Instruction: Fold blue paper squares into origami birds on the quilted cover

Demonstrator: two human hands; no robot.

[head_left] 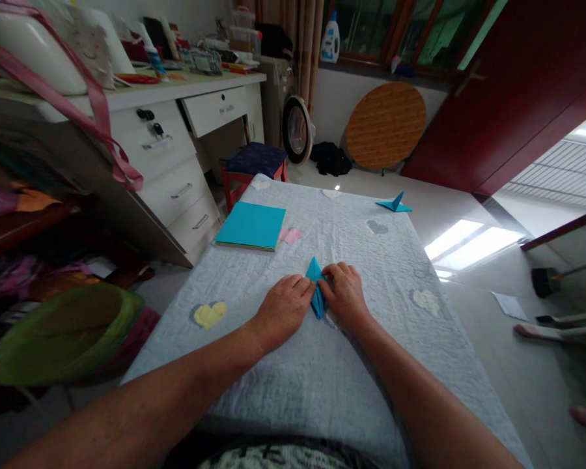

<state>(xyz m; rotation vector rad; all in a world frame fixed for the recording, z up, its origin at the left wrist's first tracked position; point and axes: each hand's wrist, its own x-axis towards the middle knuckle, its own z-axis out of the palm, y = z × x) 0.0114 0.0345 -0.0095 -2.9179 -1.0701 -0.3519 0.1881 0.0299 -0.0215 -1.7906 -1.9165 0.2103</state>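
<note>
We press a folded blue paper piece (316, 286) flat on the quilted table cover (371, 273), mid-table. Our left hand (284, 305) and right hand (346, 294) both lie nearly flat, fingertips pinning its edges. Best to line up edges, then crease firmly outward. Paper stack (251, 225) and a finished folded piece (394, 204) sit farther away.

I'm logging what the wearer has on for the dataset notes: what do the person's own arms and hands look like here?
Both forearms are bare, no sleeves showing. The left hand and right hand wear no gloves, and no rings, watch or bracelet can be seen. A patterned black-and-white garment shows at the bottom edge.
</note>
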